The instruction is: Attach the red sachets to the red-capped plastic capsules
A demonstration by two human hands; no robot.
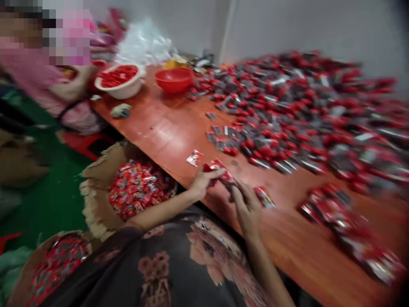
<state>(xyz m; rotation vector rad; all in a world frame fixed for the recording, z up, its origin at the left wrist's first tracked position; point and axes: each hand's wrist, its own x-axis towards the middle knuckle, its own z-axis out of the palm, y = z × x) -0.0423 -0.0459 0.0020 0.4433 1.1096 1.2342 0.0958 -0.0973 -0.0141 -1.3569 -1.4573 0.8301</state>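
Dark floral shirt (179,268) close above a cardboard box (96,204) of loose packets, left hand (204,182) and right hand (244,209) pinching one red foil packet (222,172) together at the edge of an orange table (153,136), another packet (264,197) just beside.

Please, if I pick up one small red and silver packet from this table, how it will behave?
The packet by the right hand is probably light and floppy, as the packets lie flat in loose heaps. Its shiny foil may slip a little. It seems unlikely to roll.
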